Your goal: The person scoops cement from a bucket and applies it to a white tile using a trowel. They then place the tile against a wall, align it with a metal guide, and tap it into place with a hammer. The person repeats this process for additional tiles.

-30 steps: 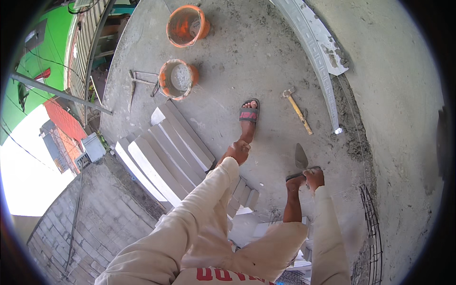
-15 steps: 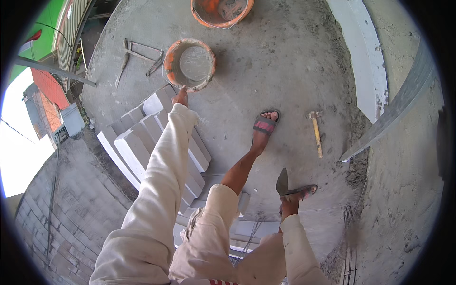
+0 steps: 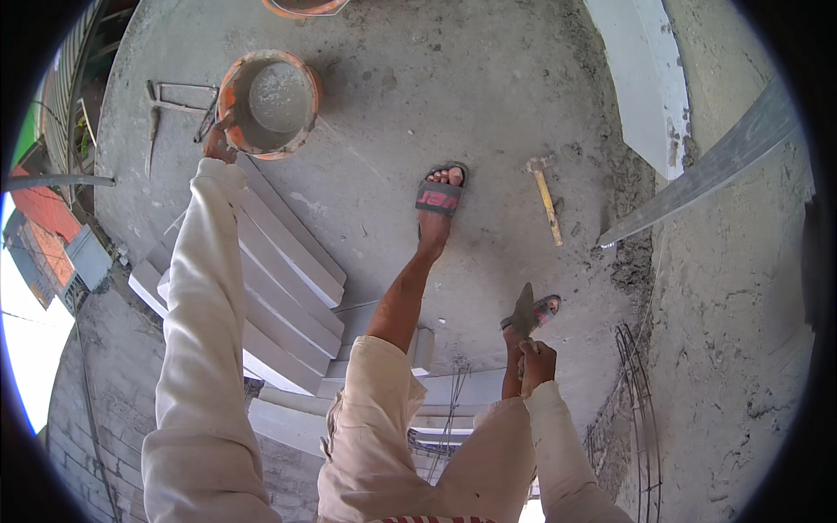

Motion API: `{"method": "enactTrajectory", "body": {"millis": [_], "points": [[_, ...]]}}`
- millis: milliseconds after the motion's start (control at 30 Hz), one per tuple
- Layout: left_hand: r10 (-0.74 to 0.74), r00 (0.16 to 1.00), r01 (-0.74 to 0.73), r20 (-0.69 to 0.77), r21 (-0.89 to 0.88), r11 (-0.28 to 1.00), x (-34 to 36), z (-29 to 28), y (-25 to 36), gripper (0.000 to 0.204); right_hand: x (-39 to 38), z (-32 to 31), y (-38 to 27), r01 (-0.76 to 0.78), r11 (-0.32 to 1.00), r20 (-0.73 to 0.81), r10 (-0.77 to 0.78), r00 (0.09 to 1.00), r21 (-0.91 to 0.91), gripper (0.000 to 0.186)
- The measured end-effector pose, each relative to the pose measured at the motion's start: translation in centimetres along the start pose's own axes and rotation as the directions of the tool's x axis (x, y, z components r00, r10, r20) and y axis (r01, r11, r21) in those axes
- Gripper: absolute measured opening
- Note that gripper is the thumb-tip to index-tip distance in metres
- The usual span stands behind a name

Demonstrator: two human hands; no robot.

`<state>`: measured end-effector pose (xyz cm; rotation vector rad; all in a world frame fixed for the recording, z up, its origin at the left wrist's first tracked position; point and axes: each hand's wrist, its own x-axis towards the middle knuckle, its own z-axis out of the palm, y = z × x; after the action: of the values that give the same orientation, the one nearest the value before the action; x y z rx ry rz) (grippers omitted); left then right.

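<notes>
- At far left, a metal-framed saw [image 3: 181,107] lies on the concrete floor [image 3: 488,113]; our fingers do best clear of its edge.
- Our left grip [image 3: 219,142] is at the near-left rim of the orange bucket [image 3: 314,91]; we cannot tell whether its fingers are closed around it. A full wrap would serve better than fingertips, since the grey mix [image 3: 281,98] inside is probably heavy.
- The bucket stands on the floor just beyond the pale blocks [image 3: 288,242], so we should mind our knuckles against their corners.
- Our left sandal [image 3: 438,199] is planted well forward; that wide stance ought to steady the long reach.
- Our right grip [image 3: 536,361] is closed on the handle of a trowel [image 3: 523,305], its blade beside our right sandal [image 3: 544,312]; we would angle the tip away from the toes.
- The yellow-handled hammer [image 3: 548,207] lies farther right, apart from both hands, worth stepping around.
</notes>
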<state>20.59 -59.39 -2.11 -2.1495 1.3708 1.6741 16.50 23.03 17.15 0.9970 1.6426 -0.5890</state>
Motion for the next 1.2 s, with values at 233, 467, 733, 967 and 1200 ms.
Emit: {"method": "enactTrajectory", "body": {"millis": [233,467,733,967,1200], "points": [[0.223,0.969,-0.245,-0.106,-0.335,0.91,-5.4,-0.6,-0.1,0.029,-2.8,-2.1,2.8,0.048,0.997,-0.083,-0.043,0.996,0.058,0.025],[0.384,0.878,-0.412,-0.285,-0.044,0.91,-22.7,13.6,-2.8,0.04,-4.7,-8.0,11.1,0.554,0.804,-0.205,-0.592,0.78,-0.216,0.02],[0.357,0.908,-0.383,-0.221,-0.087,0.92,-40.7,16.7,-8.5,0.048,-5.8,-22.6,11.7,0.535,0.756,-0.125,-0.614,0.78,-0.377,0.032],[0.253,0.964,-0.253,-0.079,0.016,0.967,-46.4,27.6,-21.9,0.047,-3.2,-29.1,14.4,0.504,0.661,-0.053,-0.633,0.772,-0.556,0.032],[0.159,0.986,-0.163,0.04,0.115,0.98,-50.3,34.6,-35.6,0.065,0.5,-27.4,20.9,0.391,0.715,-0.128,-0.553,0.823,-0.58,0.029]]}}
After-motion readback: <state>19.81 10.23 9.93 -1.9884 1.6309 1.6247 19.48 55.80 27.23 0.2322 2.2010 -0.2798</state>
